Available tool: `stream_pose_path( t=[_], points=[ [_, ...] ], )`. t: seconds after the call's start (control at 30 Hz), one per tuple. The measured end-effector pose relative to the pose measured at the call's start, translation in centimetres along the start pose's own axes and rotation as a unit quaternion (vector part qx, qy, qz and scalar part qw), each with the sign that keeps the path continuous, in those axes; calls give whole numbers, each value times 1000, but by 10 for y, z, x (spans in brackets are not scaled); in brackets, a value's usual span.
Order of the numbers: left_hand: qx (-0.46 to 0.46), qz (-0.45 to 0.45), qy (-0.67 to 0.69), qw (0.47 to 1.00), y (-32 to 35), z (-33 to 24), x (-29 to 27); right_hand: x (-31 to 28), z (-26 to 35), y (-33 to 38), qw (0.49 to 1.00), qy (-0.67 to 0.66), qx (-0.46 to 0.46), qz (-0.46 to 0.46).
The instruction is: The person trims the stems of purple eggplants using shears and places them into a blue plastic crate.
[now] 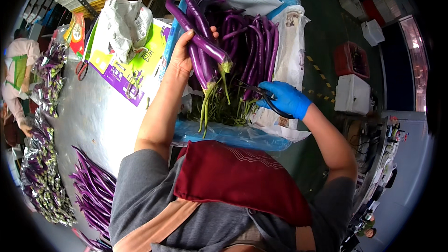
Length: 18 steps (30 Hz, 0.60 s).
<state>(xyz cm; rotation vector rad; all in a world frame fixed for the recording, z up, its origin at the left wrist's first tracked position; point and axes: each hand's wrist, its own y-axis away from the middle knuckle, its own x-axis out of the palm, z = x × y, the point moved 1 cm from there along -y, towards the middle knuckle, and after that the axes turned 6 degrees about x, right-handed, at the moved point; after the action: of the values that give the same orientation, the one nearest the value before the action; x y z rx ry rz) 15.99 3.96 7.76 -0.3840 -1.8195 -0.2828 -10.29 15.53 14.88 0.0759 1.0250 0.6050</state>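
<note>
2 grips | left hand (183,56) around eggplants (212,49) | right hand (291,99), elbow bent, scissors (270,102)

A crumpled white bag (123,25) lay on a green-and-purple sheet (156,49); a red basket (349,60) stood beside a white box (353,94).

White glare on table (109,123), dim floor (322,42), bent edges, black corners

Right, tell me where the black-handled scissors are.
In the head view, the black-handled scissors are right of centre, held in the blue-gloved right hand, blades pointing left toward the purple eggplants in the left hand.
</note>
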Motion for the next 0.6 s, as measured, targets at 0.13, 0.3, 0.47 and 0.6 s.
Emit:
stream_pose_path(
  t=[0.13,0.3,0.47,0.6],
  points=[
    [-23,29,-5,999,2,9,5,1,2,-24,991,-81,23,104],
    [-53,35,-38,997,3,16,11,17,-12,-34,983,-131,15,126],
    [8,-35,-167,985,0,12,8,12,-8,-13,993,-55,66,87],
    [2,-24,-118,993,0,10,10,30,-22,3,687,-582,373,225]
  ],
)
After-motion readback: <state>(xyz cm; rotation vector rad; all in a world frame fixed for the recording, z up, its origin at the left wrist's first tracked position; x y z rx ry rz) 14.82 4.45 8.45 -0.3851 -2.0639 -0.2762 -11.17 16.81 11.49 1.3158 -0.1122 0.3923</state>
